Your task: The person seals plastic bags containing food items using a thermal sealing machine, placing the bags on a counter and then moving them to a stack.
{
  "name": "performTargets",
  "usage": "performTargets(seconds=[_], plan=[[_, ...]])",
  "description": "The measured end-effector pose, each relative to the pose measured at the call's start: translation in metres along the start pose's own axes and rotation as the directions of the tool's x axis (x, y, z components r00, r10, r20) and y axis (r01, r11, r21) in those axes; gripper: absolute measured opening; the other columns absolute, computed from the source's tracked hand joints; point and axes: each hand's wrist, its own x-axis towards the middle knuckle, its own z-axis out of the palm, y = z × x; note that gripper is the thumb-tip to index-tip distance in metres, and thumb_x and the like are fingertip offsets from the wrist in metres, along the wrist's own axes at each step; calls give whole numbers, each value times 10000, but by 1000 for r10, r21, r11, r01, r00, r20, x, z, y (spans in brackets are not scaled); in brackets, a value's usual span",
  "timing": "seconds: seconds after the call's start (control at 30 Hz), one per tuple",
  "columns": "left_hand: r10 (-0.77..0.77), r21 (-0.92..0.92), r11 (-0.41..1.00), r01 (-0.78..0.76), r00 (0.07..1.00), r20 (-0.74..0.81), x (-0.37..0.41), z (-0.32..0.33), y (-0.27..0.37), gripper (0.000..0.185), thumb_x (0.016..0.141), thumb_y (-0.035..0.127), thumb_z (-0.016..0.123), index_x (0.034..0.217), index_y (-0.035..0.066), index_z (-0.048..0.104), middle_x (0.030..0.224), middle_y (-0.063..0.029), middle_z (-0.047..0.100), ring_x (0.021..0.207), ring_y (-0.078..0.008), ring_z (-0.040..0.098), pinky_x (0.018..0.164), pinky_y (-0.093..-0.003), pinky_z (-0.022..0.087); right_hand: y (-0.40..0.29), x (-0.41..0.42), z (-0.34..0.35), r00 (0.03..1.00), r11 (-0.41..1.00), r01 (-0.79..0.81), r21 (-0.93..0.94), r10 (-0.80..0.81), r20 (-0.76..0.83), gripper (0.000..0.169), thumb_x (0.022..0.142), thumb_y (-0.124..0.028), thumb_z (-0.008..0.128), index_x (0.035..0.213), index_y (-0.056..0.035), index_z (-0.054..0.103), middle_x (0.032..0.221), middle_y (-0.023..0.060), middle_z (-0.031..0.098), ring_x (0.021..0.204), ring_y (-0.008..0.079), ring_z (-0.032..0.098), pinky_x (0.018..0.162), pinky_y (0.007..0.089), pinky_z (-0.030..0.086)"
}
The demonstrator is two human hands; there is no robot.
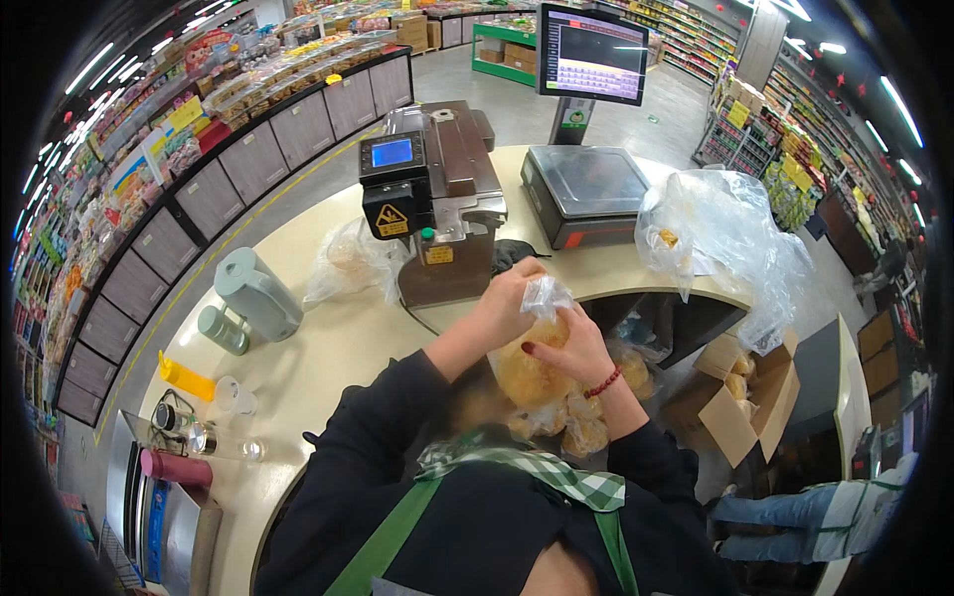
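Both my hands are at the gathered neck of a clear plastic bag [533, 369] with yellowish round food inside. My left hand [509, 302] pinches the bag's twisted top from the left. My right hand [574, 343] grips just below it, its thumb lying over the bag's front. Below hang or lie several more bagged yellowish pieces [585, 436]; what bears them is hidden. Just beyond my hands stands a brown metal bag-sealing machine [455, 186] with a small lit screen. Right of it is a weighing scale [589, 182] with a metal plate.
A large crumpled clear bag [734, 238] hangs over the counter's right edge, above an open cardboard box [756, 402] of bagged pieces. On the left of the counter [328, 365] stand a pale green kettle [257, 294], a yellow bottle [186, 378] and a pink flask [177, 468]. A person [812, 521] is at lower right.
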Motion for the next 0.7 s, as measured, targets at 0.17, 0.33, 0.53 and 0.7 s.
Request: performTargets(seconds=[0.17,0.33,0.53,0.7], plan=[[58,200,979,-41,995,-84,34,-38,-22,170,691,22,658,859,21,629,813,-136,589,759,-291,592,683,-327,474,-11,45,20,994,998,21,-51,-26,-110,723,632,-428,745,1140,22,499,1108,188,526,1032,320,525,875,367,425],[-92,432,897,90,996,-16,81,-65,-60,192,680,86,683,835,0,609,793,-188,607,757,-344,592,671,-370,465,-20,79,18,996,993,59,-100,-64,-54,761,618,-447,758,1158,18,488,1122,187,516,1050,313,515,884,361,421],[-252,598,781,181,967,37,86,-72,-49,207,708,123,639,828,-42,606,829,-237,609,843,-380,587,734,-407,477,-19,86,36,997,964,16,-266,-36,-72,749,619,-453,761,1157,-5,496,1109,199,496,1039,339,502,880,387,423],[-289,654,726,213,957,9,84,-78,-35,232,710,120,618,818,-84,594,879,-265,600,883,-386,583,768,-416,477,-35,87,47,996,975,-82,-207,72,-55,738,628,-439,756,1174,-28,478,1122,205,463,1053,358,477,895,400,408]])
